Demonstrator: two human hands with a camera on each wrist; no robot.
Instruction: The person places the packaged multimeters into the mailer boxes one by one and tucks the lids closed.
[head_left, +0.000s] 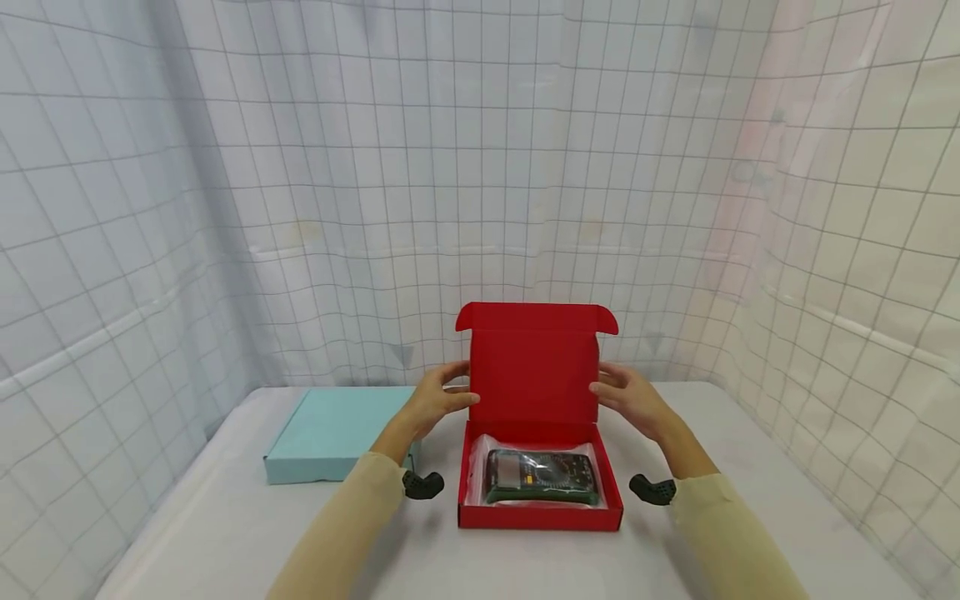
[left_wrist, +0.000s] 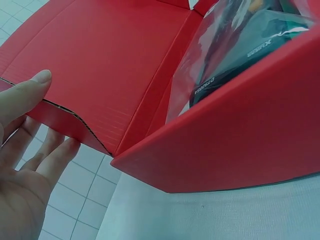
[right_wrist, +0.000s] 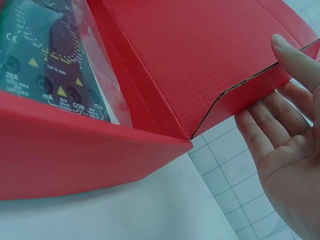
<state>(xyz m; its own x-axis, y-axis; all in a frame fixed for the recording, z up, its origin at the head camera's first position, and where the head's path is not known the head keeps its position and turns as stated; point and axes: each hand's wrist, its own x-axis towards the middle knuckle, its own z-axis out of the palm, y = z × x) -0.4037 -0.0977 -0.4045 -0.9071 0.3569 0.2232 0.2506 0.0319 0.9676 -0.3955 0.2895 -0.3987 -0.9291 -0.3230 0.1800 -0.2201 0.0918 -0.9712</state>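
A red cardboard box (head_left: pixel 540 518) stands on the table with its lid (head_left: pixel 534 375) raised upright at the back. Inside lies a dark multimeter (head_left: pixel 543 475) with a dial and a green edge, wrapped in a clear plastic bag (right_wrist: pixel 107 85). At the lid's left edge, my left hand (head_left: pixel 442 398) pinches the cardboard, its thumb on the inner face and fingers behind. My right hand (head_left: pixel 630 398) grips the right edge the same way; in the right wrist view its fingers (right_wrist: pixel 270 120) lie behind the lid.
A flat light-blue box (head_left: pixel 337 429) sits closed on the white table (head_left: pixel 525 567), left of the red box and beside my left forearm. Grid-patterned white curtains (head_left: pixel 495 167) hang behind the table and along both sides.
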